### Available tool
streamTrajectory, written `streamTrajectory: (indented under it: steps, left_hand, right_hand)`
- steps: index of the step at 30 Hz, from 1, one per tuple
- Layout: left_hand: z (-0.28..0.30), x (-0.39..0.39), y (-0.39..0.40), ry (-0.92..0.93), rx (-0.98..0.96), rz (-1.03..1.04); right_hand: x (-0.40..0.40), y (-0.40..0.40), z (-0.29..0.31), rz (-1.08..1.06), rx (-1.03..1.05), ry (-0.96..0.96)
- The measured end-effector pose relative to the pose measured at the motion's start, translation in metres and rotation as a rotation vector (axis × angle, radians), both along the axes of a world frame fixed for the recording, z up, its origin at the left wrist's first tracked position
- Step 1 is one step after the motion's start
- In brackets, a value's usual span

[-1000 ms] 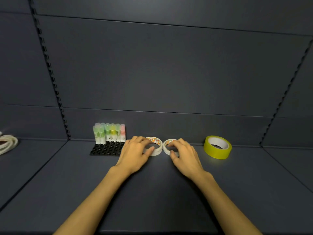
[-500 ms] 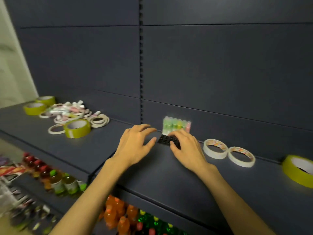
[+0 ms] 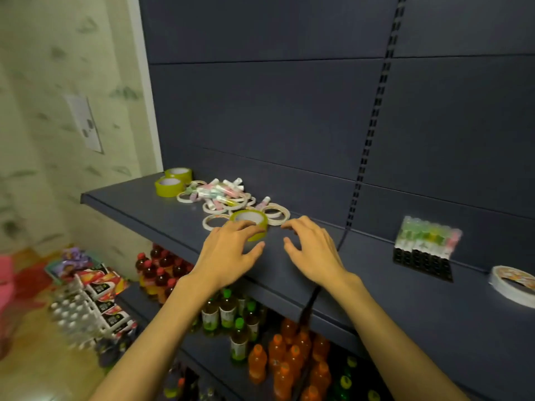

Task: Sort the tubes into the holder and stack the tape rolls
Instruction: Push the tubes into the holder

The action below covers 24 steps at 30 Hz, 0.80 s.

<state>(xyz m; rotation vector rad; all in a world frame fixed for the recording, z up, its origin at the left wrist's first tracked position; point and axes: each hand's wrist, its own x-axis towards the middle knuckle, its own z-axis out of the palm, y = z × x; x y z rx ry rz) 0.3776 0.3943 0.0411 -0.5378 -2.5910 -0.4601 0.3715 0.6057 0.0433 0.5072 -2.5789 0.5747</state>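
On the left part of the dark shelf (image 3: pixel 139 202) lies a heap of loose tubes (image 3: pixel 220 191) mixed with thin white tape rolls (image 3: pixel 276 211). A yellow tape roll (image 3: pixel 249 222) stands at the heap's near edge. My left hand (image 3: pixel 228 253) hovers over that roll, fingers spread and slightly bent, its fingertips at the roll's near rim. My right hand (image 3: pixel 312 248) hangs just right of it, fingers loosely curled, holding nothing. To the right, the black holder (image 3: pixel 422 263) carries a row of upright tubes (image 3: pixel 427 237), and a white tape roll (image 3: pixel 512 283) lies beyond it.
Two more yellow tape rolls (image 3: pixel 170 185) sit at the shelf's far left corner. Lower shelves hold orange, green and red drink bottles (image 3: pixel 289 351). Packaged goods (image 3: pixel 95 299) lie on the floor at the left. The shelf's back wall is dark panelling.
My view has swung left along the shelf. Both hands left the two white tape rolls, passed the holder, and now hover at the heap, the left one over the yellow roll.
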Motion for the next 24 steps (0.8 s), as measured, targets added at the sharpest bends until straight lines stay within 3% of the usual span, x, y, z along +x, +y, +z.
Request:
streamTrajectory:
  steps: [14,24]
  left_hand:
    - [-0.006,-0.076,-0.170,-0.005,-0.008,0.054]
    - [0.010,-0.194,-0.257,0.011,-0.069,0.036]
  right_hand:
    - [-0.092,-0.175,-0.001,0.047,-0.046,0.009]
    - [-0.199,-0.249,-0.005,0.006,-0.063,0.028]
